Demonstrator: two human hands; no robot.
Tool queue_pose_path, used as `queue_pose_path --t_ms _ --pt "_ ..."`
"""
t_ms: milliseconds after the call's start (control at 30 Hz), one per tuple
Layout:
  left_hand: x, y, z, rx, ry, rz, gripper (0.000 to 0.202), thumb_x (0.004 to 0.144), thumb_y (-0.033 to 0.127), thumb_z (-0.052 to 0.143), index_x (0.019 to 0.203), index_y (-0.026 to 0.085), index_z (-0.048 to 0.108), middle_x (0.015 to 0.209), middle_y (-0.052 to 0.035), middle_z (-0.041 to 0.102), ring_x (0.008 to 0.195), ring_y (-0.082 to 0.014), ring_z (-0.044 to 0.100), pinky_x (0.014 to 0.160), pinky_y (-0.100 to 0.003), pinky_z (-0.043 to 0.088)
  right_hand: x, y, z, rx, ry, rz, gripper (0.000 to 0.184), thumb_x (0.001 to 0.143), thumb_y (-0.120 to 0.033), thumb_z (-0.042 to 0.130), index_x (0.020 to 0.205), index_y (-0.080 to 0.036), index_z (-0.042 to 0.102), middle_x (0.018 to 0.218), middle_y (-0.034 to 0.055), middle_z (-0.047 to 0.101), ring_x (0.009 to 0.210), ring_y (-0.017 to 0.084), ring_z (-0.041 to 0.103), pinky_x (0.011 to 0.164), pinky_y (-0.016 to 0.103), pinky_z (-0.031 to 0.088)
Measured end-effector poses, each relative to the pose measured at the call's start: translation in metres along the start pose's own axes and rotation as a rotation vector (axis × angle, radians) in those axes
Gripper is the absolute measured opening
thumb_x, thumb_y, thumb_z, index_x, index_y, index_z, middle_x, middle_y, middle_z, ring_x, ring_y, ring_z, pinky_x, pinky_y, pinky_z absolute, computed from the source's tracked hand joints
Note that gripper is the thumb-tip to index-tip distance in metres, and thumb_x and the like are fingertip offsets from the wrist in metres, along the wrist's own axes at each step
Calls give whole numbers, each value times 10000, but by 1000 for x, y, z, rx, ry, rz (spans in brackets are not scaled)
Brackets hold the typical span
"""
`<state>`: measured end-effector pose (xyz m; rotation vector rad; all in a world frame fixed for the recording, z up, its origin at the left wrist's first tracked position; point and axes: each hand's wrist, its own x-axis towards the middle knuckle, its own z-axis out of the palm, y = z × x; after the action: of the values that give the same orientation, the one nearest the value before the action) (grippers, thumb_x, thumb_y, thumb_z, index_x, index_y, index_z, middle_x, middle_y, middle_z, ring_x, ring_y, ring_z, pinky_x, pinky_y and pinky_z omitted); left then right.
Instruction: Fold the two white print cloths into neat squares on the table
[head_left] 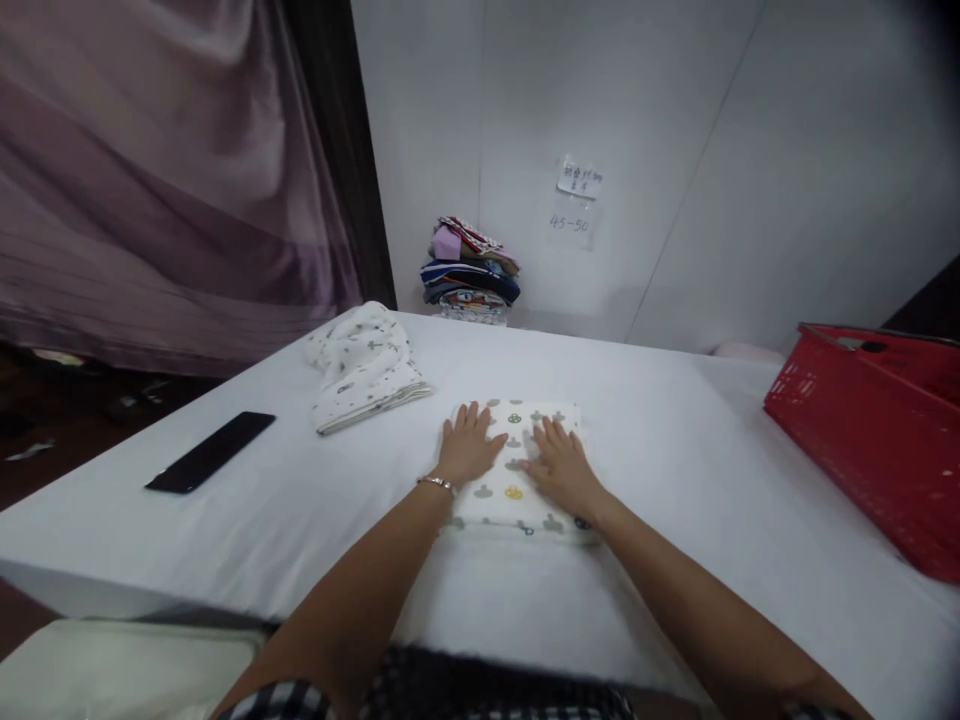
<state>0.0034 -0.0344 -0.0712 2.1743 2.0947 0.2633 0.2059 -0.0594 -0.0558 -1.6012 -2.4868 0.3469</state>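
A white cloth with grey, green and yellow prints [513, 510] lies folded into a rectangle near the front of the white table. Flat on its left half rests my left hand [471, 446], fingers spread, a bracelet around the wrist. My right hand [564, 466] presses on its right half, the fingers likewise stretched out. Neither hand grips the fabric. To the left, apart from both hands, is a second white printed cloth [371, 370], partly folded and bunched at its far end.
A black flat slab [214, 452] lies on the white table [322, 530] at left. The red basket [870, 430] stands on the right. Several folded fabrics [471, 275] are stacked by the back wall, near paper notes [577, 185]. A purple curtain [165, 170] hangs at left.
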Motion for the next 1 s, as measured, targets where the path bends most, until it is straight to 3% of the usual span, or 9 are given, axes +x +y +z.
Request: queue_pose_path --t_ms 133,267,400,533,667,767,900,1000 --pt "-2 3 -1 4 -2 -3 706 854 619 220 1425 204 235 1521 -72 132 1389 -280 71 1074 -517 179 22 30 4 -62 41 162 784 864 -631 223 1443 -104 180 1517 103 77 1390 243 8 1100 466 53" --pt "-1 2 3 -10 7 1 713 850 626 216 1423 203 241 1521 -74 128 1389 -280 74 1071 -525 177 26 43 18 -71 34 169 787 857 -647 207 1445 -124 177 1519 87 82 1390 240 12 1099 467 83" --pt "-1 0 3 -26 -7 -2 720 846 627 221 1427 202 231 1525 -71 102 1390 -282 59 1074 -538 158 23 40 15 -95 23 165 771 867 -630 199 1440 -115 196 1515 103 104 1388 251 33 1095 476 84" --pt "10 5 -10 -40 -96 -35 687 835 618 277 1398 225 295 1513 -87 162 1381 -299 108 1057 -574 159 36 28 -1 -149 34 134 770 867 -625 224 1417 -88 261 1499 144 162 1381 278 81 1092 483 64" --pt "25 14 -19 -14 3 40 580 887 531 211 1368 239 347 1493 -67 239 1382 -266 120 1079 -559 91 64 17 -6 -171 45 27 743 883 -602 195 1421 -93 251 1504 122 154 1386 244 73 1100 449 60" --pt "29 12 -10 -23 11 61 573 894 514 180 1382 249 321 1494 -43 242 1382 -247 128 1083 -552 95 76 18 3 -155 -21 41 726 886 -599 170 1431 -123 231 1504 99 163 1385 232 88 1100 452 64" --pt "26 4 6 -49 38 40 583 886 536 167 1378 264 324 1488 -28 260 1378 -243 140 1077 -556 115 78 24 15 -156 -15 42 741 880 -618 144 1442 -138 199 1508 82 156 1387 223 70 1104 445 35" --pt "27 5 5 -69 41 36 577 882 533 183 1372 265 330 1486 -28 263 1379 -242 136 1080 -558 93 79 24 15 -144 -17 53 726 881 -615 159 1441 -155 206 1509 70 159 1387 213 70 1105 442 28"
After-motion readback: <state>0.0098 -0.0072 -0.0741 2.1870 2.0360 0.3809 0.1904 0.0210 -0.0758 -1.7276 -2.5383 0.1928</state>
